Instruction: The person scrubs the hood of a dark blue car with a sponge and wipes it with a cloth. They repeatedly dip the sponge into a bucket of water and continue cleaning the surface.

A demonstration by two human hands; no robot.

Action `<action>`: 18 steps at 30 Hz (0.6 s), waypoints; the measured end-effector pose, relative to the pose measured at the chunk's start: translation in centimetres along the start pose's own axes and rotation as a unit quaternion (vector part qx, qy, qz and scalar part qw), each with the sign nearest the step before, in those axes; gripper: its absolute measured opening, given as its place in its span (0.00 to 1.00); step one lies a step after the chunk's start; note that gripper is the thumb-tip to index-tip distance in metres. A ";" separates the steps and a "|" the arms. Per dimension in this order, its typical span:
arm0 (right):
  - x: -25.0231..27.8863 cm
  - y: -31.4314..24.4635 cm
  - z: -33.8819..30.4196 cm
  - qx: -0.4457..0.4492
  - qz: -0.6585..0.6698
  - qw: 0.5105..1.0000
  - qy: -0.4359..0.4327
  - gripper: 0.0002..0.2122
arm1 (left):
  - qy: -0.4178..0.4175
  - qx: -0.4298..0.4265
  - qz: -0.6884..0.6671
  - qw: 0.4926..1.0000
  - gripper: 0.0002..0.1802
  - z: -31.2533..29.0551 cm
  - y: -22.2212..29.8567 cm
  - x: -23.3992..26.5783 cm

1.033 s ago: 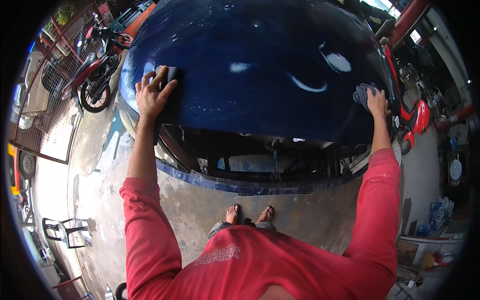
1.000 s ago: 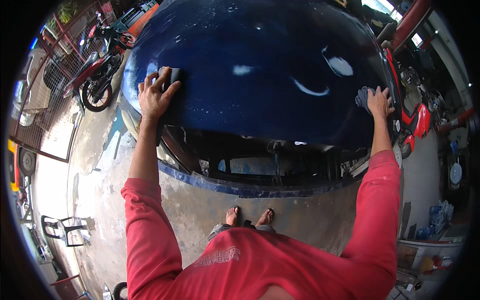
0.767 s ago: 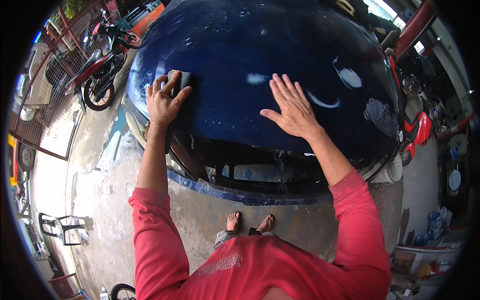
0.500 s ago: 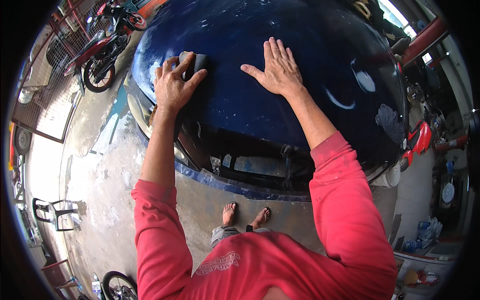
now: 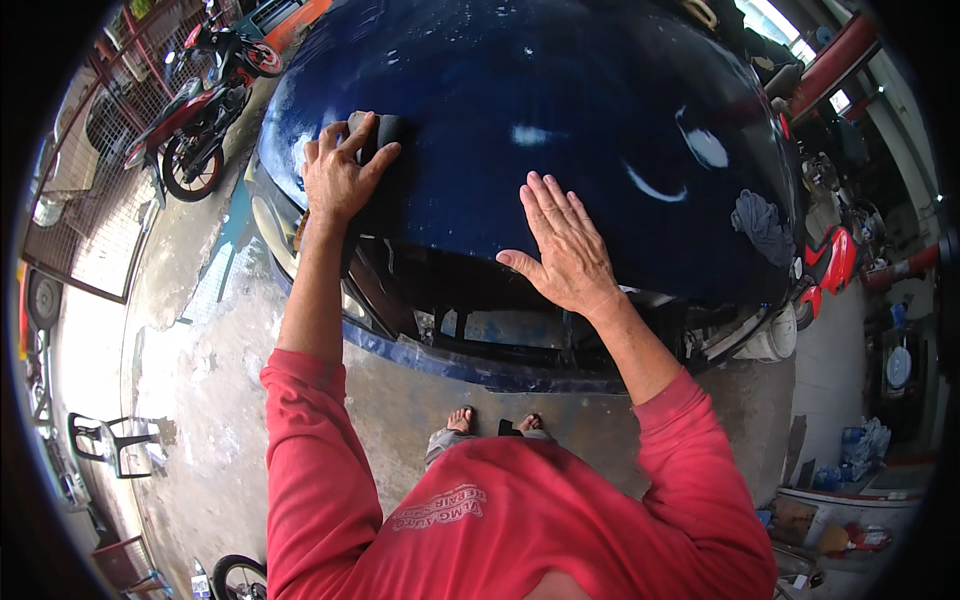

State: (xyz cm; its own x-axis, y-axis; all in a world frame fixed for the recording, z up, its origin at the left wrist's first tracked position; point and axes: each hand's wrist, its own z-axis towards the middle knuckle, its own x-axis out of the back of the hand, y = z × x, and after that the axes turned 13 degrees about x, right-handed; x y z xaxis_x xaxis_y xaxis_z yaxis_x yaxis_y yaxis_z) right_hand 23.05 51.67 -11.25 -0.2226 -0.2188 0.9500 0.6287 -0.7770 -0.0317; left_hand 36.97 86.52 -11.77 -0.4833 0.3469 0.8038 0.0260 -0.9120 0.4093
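In front of me spreads a dark blue car hood [image 5: 460,170], with pale dull patches and small specks on its surface. My left hand [image 5: 340,172] presses a dark grey sanding block [image 5: 390,130] against the left part of the hood, fingers bent over it. Part of the block is hidden under those fingers. Flat and empty, my right hand [image 5: 562,245] lies over the hood near its front edge, fingers stretched out and the thumb apart. A crumpled grey-blue rag [image 5: 763,228] rests at the hood's right side.
Below the hood, the car's front is open, above a blue bumper edge [image 5: 470,372]. A white bucket [image 5: 772,338] stands by the right front corner. A red and black motorcycle [image 5: 195,120] is parked far left; a dark plastic chair [image 5: 112,443] stands on the concrete floor.
My right hand has slid back toward me, from the middle of the hood to near its front edge, uncovering a pale patch. My left hand with the block has barely shifted.
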 end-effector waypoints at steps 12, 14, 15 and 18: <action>15.5 30.8 -22.0 -0.446 -0.207 0.867 -0.077 0.62 | -0.040 0.055 0.080 0.994 0.42 0.9 0.5 0.1; 14.1 35.8 -26.4 -0.492 -0.094 0.865 -0.031 0.60 | 0.016 0.148 0.096 0.984 0.41 -0.4 4.3 -0.5; 13.0 37.6 -27.5 -0.421 -0.107 0.901 0.009 0.59 | 0.027 0.196 0.106 0.975 0.40 -1.4 7.1 -1.0; 10.5 41.9 -25.2 -0.292 -0.119 0.947 0.069 0.56 | 0.163 0.043 0.058 0.984 0.36 -8.6 20.6 -4.2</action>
State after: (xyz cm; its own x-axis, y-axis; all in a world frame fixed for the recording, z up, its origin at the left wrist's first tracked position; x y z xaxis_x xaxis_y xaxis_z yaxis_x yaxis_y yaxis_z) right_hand 28.27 1.88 -10.45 -0.4271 -0.0399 0.9033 0.0387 -0.9989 -0.0258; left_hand 32.05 64.39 -10.42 -0.7270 0.1395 0.6723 0.1651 -0.9149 0.3684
